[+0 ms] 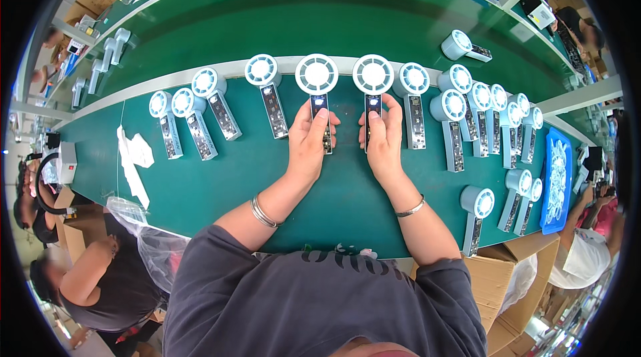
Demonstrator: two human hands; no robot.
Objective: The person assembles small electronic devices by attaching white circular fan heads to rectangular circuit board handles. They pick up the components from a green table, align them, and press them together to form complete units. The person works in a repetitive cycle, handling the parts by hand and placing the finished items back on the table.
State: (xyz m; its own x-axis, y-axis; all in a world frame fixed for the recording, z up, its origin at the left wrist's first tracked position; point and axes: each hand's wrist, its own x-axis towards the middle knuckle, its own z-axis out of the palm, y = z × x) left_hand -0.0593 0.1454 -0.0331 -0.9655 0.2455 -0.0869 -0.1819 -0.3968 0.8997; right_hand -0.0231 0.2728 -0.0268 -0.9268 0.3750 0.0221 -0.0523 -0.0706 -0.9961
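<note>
My left hand (309,142) is closed round the handle of a pale blue handheld fan (316,75), its thumb on the dark circuit board. A second handheld fan (373,75) is in my right hand (383,140), gripped the same way, thumb on its board. Both fans stand side by side with their round white grilles away from me, and a small light shows on each board. Just left of my left hand lies another fan (261,70); close by my right hand lies one more (414,79). Their handles are uncovered, with boards showing.
Several similar fans (454,105) crowd the right of the green table (254,177); more (183,102) lie at the left. A blue tray (555,177) of white parts stands far right. White cloth (137,157) lies left. A cardboard box (497,277) is near right. Other people sit around.
</note>
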